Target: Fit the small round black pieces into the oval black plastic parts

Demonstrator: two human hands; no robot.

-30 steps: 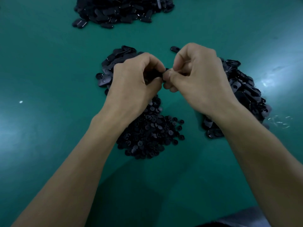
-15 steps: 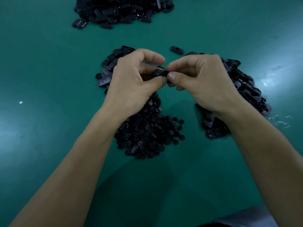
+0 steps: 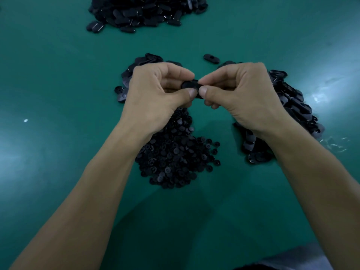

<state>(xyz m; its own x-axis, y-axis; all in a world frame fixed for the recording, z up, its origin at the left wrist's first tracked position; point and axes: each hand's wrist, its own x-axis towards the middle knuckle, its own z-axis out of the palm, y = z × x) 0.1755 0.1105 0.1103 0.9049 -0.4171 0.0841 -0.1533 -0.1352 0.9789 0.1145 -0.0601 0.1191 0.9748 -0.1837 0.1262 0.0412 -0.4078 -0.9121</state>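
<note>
Above the surface, my left grip and right grip, fingers curled, pinch one oval part; whether a round piece is seated in it I cannot tell. Plenty seems left: round pieces and ovals lie in loose heaps, no container in view; the far pile may be finished.

Between left hand and right hand, oval black part.

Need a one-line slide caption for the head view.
Left hand and right hand pinch one black part above the pile of round pieces on the green table.
</note>
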